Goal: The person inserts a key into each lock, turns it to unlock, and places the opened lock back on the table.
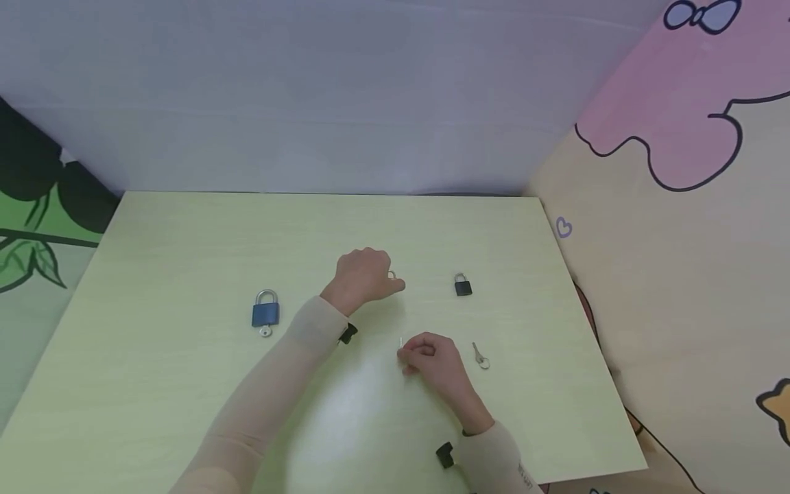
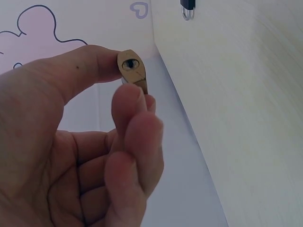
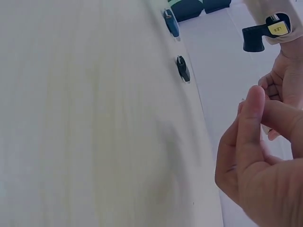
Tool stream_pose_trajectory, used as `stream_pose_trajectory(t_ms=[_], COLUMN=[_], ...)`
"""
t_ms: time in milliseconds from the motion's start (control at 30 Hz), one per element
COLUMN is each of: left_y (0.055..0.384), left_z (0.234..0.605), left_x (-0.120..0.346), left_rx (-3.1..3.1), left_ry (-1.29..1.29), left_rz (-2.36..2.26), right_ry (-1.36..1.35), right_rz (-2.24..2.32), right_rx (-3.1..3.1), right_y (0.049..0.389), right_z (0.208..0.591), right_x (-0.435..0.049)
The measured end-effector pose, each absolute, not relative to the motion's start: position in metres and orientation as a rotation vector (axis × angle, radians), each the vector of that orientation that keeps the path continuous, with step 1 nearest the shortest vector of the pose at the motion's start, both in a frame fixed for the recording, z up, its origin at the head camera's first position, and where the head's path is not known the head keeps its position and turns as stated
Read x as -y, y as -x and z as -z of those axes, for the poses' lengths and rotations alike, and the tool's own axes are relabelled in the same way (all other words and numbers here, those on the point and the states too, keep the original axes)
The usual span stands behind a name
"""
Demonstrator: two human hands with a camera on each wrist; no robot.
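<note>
A small gold-coloured padlock, its keyhole facing the left wrist view, is pinched in the left hand toward the far edge of the desk. Nearer the near edge, a thin pale sliver stands upright from the right hand, otherwise hidden.

Wears long pale sleeves, with small dark letters on the right one; carries black wrist cameras, the left with yellow label.

Gold-brown lock, blue padlock, black padlock, silvery key, pale yellow-green table, black-outlined pink shape
</note>
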State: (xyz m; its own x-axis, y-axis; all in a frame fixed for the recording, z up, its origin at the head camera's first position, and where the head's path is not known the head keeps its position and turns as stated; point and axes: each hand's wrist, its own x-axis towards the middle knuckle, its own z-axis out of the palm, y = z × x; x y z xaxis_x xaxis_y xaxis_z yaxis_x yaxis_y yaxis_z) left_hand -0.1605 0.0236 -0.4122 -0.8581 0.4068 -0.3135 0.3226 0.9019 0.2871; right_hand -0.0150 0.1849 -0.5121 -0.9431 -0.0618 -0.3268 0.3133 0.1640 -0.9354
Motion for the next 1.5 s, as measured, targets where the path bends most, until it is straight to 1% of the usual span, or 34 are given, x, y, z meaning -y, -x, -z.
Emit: stream_pose_trajectory(t_ms=[533,867,1500], left_y=[0.158,0.157,0.154], left_z=[0.417,0.416,0.416], left_x=[-0.022,-0.022,-0.023], left_rx=[-2.689,-2.678,-2.675], left_ry=[-0.552,-0.562,-0.578], left_rz=[-0.336,-0.348,-0.337], right_ry=[-0.297,-0.27,-0.324], right_rz=[2.134,2.203,2.339], right_rx=[-1.996,-1.972,-1.858], right_y=[0.042,0.055,0.063], right_z=[0.496,0.492,0.494], right_x=[-0.176,-0.17,-0.164])
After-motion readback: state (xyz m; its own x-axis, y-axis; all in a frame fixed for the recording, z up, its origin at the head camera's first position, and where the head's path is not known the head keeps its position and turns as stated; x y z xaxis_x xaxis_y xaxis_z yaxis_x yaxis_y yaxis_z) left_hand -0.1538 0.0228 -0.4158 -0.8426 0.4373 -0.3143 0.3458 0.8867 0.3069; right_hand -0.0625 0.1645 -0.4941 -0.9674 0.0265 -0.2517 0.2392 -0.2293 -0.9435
